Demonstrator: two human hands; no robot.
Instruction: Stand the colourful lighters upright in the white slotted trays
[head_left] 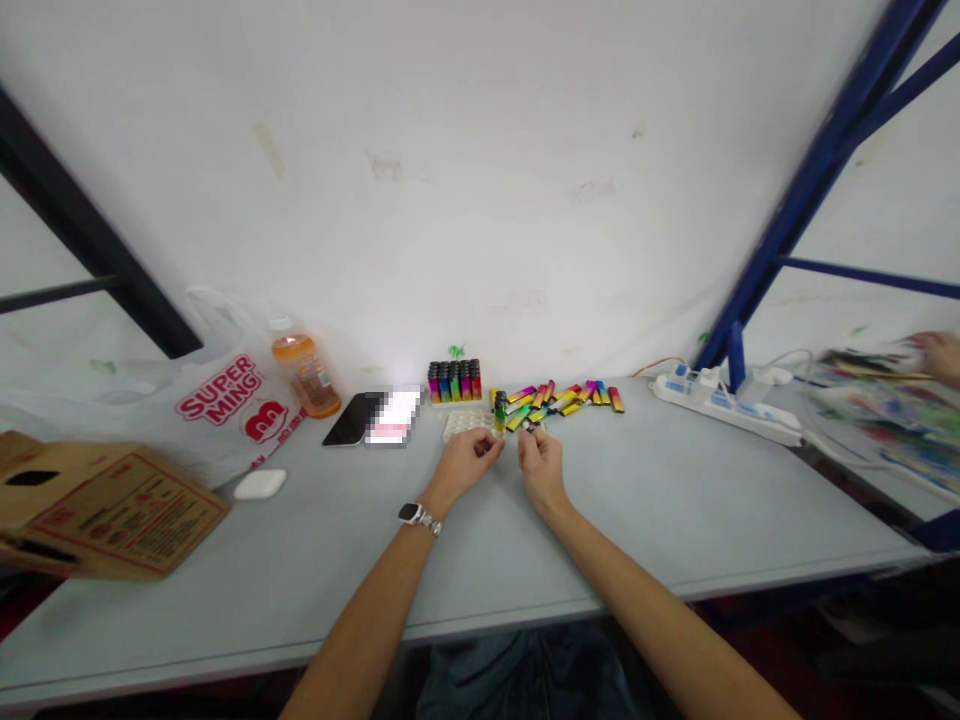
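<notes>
My left hand (469, 458) is closed, fingertips pinched at the near right edge of a pale tray with small cells (459, 426); what it grips is hidden. A green-yellow lighter (500, 415) stands upright just beyond those fingertips, at the tray's right end. My right hand (541, 468) is a few centimetres to the right, thumb and fingers pinched together. A dark, silvery end like a lighter's top shows above its fingertips. Beyond it lies a loose pile of multicoloured lighters (562, 400). Behind the pale tray, more lighters (454, 383) stand upright in rows in a white holder.
On the left are a cardboard box (127, 510), a plastic bag (225, 400), an orange bottle (307, 375), a white case (260, 484) and a phone (351, 418). A power strip (724, 408) lies right. Another person's hand (941, 358) is at far right, beyond the blue frame (795, 190).
</notes>
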